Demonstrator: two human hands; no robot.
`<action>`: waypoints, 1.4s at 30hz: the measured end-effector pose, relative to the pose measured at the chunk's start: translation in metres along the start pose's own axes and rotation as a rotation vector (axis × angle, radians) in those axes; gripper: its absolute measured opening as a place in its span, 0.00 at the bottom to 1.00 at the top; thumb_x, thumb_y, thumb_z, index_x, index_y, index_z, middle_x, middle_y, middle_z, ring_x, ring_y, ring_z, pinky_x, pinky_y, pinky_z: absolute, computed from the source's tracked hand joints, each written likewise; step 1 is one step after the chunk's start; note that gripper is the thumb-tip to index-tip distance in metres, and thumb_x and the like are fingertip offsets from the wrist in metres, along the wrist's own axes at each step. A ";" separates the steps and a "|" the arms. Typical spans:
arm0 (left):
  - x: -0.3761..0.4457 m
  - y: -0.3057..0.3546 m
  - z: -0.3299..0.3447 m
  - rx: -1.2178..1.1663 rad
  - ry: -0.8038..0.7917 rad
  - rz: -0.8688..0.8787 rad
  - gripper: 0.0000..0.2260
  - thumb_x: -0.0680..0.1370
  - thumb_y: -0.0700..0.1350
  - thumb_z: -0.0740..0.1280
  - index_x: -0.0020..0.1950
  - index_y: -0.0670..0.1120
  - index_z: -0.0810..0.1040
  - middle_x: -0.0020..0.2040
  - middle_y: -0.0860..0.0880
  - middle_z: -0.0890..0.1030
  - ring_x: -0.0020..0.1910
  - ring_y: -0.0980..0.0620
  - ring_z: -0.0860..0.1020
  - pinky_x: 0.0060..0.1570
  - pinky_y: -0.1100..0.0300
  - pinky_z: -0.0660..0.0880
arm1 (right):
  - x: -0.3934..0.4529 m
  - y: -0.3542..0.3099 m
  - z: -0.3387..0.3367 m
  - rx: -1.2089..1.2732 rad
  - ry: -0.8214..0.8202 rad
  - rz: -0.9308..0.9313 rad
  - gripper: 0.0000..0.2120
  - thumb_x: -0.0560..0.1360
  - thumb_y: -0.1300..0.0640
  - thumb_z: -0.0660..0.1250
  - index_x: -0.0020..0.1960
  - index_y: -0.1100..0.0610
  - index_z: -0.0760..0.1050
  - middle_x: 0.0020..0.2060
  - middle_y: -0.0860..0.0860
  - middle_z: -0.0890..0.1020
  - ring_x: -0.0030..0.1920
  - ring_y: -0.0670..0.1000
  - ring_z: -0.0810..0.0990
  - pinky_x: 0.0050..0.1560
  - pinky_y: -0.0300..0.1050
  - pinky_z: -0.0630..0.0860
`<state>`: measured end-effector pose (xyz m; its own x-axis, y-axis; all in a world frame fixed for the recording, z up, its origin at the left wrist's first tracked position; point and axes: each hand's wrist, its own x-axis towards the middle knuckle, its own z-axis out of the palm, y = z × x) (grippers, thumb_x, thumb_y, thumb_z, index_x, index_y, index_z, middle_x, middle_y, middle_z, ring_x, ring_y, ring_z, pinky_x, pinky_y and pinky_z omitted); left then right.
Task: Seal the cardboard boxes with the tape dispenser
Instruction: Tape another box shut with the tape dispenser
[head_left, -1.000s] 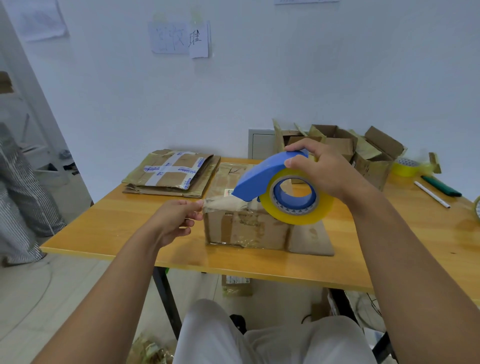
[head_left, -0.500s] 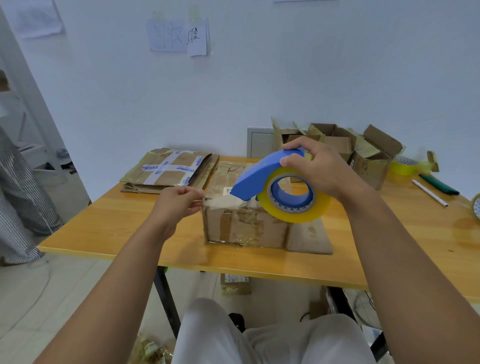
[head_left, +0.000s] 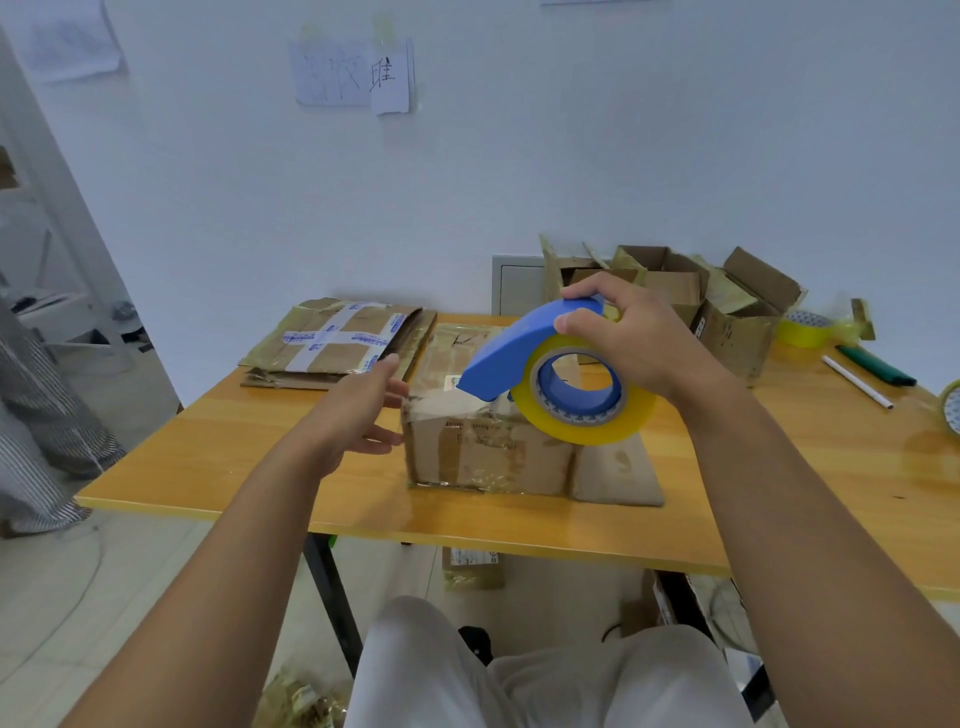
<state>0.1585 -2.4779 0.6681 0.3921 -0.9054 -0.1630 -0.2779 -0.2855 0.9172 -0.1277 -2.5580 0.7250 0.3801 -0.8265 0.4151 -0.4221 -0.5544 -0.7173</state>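
A person's right hand (head_left: 631, 345) grips a blue tape dispenser (head_left: 540, 366) over the near edge of a closed cardboard box (head_left: 483, 452) on the table (head_left: 208, 457), while the left hand (head_left: 358, 410), fingers loosely spread, hovers beside the box, seemingly to steady it.

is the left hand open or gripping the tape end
Open. The left hand has straight, spread fingers beside the box, pinching nothing. The right hand grips the dispenser over the box.

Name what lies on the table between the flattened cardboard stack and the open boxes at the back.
In the head view, the sealed cardboard box sits between them, under the tape dispenser.
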 end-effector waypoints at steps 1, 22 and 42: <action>0.000 -0.003 0.005 0.096 0.054 0.074 0.22 0.82 0.62 0.54 0.60 0.49 0.78 0.58 0.53 0.80 0.51 0.49 0.82 0.49 0.52 0.79 | 0.000 0.000 0.000 0.003 -0.002 0.003 0.12 0.75 0.42 0.68 0.57 0.41 0.76 0.53 0.38 0.78 0.50 0.43 0.78 0.47 0.41 0.74; -0.006 -0.054 0.060 0.724 0.475 1.032 0.08 0.75 0.48 0.73 0.52 0.48 0.80 0.49 0.50 0.80 0.48 0.49 0.76 0.49 0.57 0.67 | -0.002 -0.004 -0.010 -0.002 -0.130 -0.002 0.16 0.75 0.40 0.69 0.63 0.38 0.77 0.59 0.36 0.77 0.58 0.41 0.77 0.56 0.42 0.73; 0.002 -0.049 0.075 0.606 0.454 1.080 0.14 0.80 0.54 0.65 0.52 0.45 0.82 0.51 0.49 0.84 0.45 0.51 0.79 0.40 0.59 0.73 | -0.008 0.007 -0.034 0.060 -0.125 -0.006 0.20 0.67 0.35 0.70 0.57 0.36 0.80 0.56 0.32 0.79 0.56 0.35 0.77 0.57 0.41 0.74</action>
<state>0.1072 -2.4895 0.5955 -0.0484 -0.6134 0.7883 -0.9342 0.3071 0.1815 -0.1614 -2.5586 0.7356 0.4832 -0.8029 0.3492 -0.3714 -0.5491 -0.7487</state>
